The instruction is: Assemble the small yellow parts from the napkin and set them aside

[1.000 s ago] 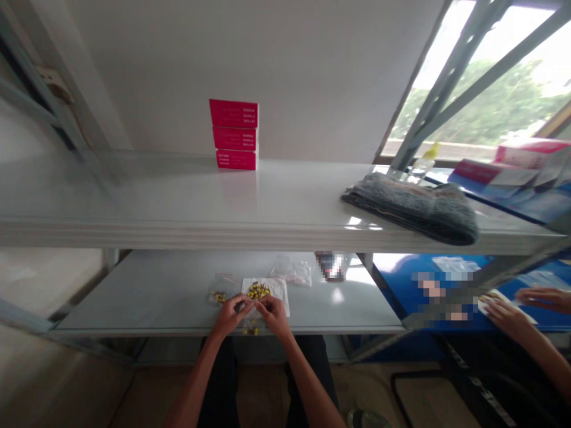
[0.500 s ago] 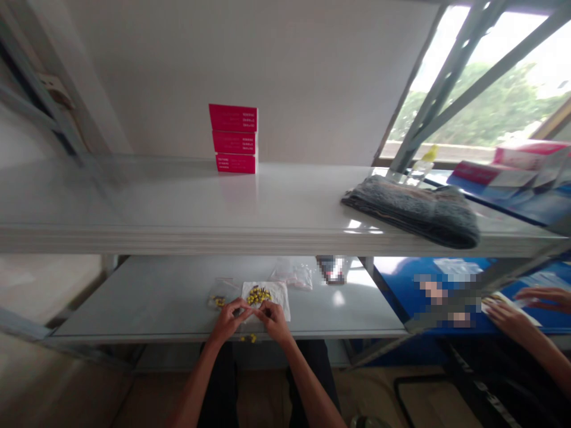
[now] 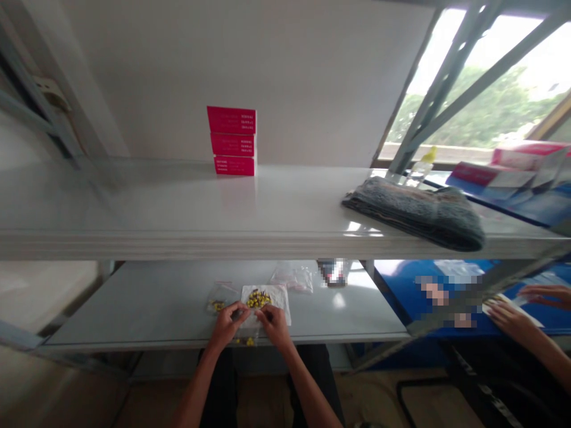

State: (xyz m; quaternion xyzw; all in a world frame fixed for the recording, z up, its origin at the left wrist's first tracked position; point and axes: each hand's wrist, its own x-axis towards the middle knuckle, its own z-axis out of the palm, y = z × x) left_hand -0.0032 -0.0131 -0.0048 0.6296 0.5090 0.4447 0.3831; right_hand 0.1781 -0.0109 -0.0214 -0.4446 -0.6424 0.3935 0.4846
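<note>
Left hand (image 3: pixel 227 324) and right hand (image 3: pixel 274 326) both closed in a tight pinch, fingertips apparently on a small clear bag (image 3: pixel 248 331) (hard to make out), just below yellow capsules (image 3: pixel 257 299) heaped on a white tissue (image 3: pixel 279 303) on the lower shelf (image 3: pixel 134 321).

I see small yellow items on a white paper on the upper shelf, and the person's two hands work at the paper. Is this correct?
No: the head view shows the white paper and small yellow items on the lower shelf. The left hand and right hand do work there.
</note>
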